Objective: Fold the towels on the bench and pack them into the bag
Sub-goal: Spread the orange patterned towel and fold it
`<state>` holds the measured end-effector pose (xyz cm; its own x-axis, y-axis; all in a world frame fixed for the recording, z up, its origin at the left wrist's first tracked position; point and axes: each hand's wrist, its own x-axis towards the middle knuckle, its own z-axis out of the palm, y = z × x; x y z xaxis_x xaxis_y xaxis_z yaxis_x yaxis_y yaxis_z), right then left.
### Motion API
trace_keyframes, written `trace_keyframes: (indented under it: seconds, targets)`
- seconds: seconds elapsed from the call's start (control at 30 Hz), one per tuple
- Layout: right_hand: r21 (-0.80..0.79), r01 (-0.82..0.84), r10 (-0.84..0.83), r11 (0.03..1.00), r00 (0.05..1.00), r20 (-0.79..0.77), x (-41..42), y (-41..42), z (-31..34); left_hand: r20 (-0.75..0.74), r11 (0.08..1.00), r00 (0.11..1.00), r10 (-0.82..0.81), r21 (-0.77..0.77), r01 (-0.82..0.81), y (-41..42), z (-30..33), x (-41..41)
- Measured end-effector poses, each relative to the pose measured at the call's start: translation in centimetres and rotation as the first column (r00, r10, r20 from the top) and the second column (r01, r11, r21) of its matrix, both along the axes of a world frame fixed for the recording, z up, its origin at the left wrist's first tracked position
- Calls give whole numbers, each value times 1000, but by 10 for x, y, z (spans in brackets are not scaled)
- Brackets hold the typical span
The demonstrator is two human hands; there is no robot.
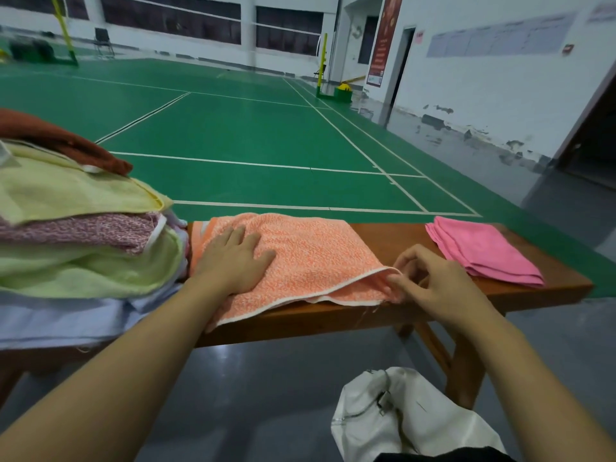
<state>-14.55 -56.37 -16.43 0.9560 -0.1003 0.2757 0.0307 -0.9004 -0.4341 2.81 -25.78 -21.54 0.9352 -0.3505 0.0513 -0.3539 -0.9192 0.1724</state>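
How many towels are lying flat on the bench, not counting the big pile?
2: the orange towel in the bench's middle under both hands, and the folded pink towel at its right end. The pile may hide others.

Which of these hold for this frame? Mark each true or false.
1. The left hand lies flat on the orange speckled towel. True.
2. The right hand rests on the folded pink towel. False: it pinches the orange towel's corner.
3. The white fabric bag sits on the brown wooden bench. False: it is on the floor below.
4. A pile of unfolded towels is at the left. True.
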Motion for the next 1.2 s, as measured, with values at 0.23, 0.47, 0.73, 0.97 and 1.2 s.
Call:
trace_keyframes:
  seconds: [0.23, 0.47, 0.73, 0.97, 1.2]
  targets:
    - [277, 32, 7, 960, 991, -137, -1, -9, -16, 7, 1000, 1000, -3, -4, 3, -1, 2, -1]
    - [112, 36, -35, 993, 999, -10, 1, -17, -8, 3, 1000, 1000, -13, -4, 13, 0, 0, 1]
    - [129, 14, 2, 992, 992, -125, -6, -24, 0, -5, 998, 999, -39, 45, 40, 2, -1, 0]
    - [7, -108, 108, 994, 990, -90, 35, 27, -20, 44, 978, 978, -204, 56, 201, 2, 3, -9]
    - [-276, 129, -213, 952, 930, -300, 33, 32, 1, -57, 948, 949, -311, 59, 314, -3, 5, -25]
